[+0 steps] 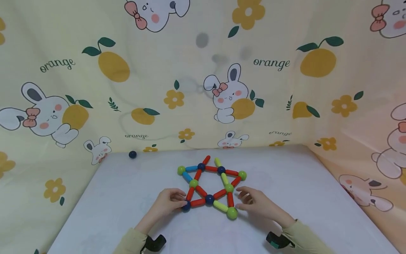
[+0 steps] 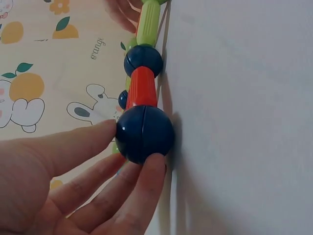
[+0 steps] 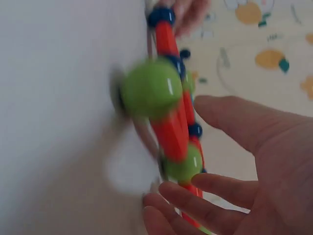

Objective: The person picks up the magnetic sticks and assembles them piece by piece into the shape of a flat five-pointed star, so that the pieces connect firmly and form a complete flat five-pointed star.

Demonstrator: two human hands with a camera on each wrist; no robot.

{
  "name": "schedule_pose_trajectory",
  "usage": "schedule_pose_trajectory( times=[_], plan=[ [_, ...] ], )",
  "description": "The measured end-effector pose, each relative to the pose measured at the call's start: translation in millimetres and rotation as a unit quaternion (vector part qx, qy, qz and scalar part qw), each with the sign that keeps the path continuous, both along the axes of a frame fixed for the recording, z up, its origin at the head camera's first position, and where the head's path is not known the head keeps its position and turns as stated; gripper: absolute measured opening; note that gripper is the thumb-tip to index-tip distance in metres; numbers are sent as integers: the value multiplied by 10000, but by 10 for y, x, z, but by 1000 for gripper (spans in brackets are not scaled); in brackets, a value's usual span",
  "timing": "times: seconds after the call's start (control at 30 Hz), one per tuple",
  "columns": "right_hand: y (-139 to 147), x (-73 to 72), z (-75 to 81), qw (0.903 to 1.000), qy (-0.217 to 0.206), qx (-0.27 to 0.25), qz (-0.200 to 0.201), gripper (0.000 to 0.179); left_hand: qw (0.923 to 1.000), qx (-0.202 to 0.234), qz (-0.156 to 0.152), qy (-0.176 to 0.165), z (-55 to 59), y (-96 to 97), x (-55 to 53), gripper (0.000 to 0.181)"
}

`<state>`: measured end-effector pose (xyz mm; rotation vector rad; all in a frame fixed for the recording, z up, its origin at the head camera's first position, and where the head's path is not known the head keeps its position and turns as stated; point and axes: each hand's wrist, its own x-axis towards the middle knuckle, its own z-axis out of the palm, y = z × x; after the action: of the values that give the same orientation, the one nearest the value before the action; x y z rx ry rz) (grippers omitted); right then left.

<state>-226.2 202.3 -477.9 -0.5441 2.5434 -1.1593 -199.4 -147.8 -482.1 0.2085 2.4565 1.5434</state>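
Note:
On the white table lies a star-like frame of magnetic sticks and balls, with red sticks (image 1: 198,202), blue sticks (image 1: 191,168) and yellow-green sticks (image 1: 220,206). My left hand (image 1: 166,203) holds the dark blue ball (image 2: 145,134) at the frame's near left corner, thumb and fingertips against it. My right hand (image 1: 259,204) is beside the near right green ball (image 1: 232,213), its fingers loosely bent and holding nothing; in the right wrist view a gap shows between thumb and fingers. At the far side, a red stick (image 1: 207,159) and a yellow-green stick (image 1: 217,162) have free outer ends.
A loose dark blue ball (image 1: 132,154) sits at the table's far left edge. Behind and to the right hangs a cream cloth (image 1: 196,116) printed with rabbits and oranges. The white tabletop (image 1: 127,187) extends around the frame.

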Motion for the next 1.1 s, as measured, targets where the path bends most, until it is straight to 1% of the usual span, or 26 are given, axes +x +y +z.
schedule_pose_trajectory(
  times=[0.1,0.23,0.33,0.43,0.5,0.53,0.57,0.6,0.67,0.73,0.77,0.8,0.87,0.93,1.0,1.1],
  plan=[
    [-78,106,-21,9997,-153,-80,163,72,9999,70,-75,-101,-14,42,11,27],
    [-105,166,-58,9999,-99,-58,79,80,9994,82,-218,-263,-28,106,42,28],
    [-70,167,-62,10000,-7,-59,18,78,9980,221,-395,-445,3,147,72,32],
    [-13,151,-50,9999,94,-76,51,74,9948,526,-629,-607,52,173,87,35],
    [23,134,-44,9998,146,-93,100,72,9937,716,-632,-586,83,174,65,36],
    [36,127,-43,9998,166,-91,116,71,9943,768,-557,-484,99,166,44,36],
    [47,121,-42,9997,175,-93,132,70,9958,754,-422,-311,117,155,15,36],
    [56,117,-42,9997,181,-90,145,69,9974,680,-211,-85,135,141,-23,36],
    [60,119,-38,9997,158,-109,135,69,9979,394,355,382,172,97,-124,36],
    [64,121,-31,9997,176,-87,116,68,9934,18,875,747,199,53,-250,38],
    [70,121,-24,9997,203,-84,107,68,9906,-133,1060,855,205,37,-321,39],
    [76,122,-18,9997,215,-87,96,68,9889,-239,1162,894,198,20,-391,41],
    [84,118,-8,9997,225,-110,82,68,9894,-308,1163,809,162,-12,-509,45],
    [98,108,-5,9996,201,-122,121,69,9920,-271,1050,646,98,-38,-587,46],
    [125,88,-7,9997,185,-102,145,68,9937,-227,954,536,28,-57,-613,43],
    [198,46,-5,9997,238,-53,-8,61,9953,-112,859,434,-42,-65,-575,32]
  ],
)
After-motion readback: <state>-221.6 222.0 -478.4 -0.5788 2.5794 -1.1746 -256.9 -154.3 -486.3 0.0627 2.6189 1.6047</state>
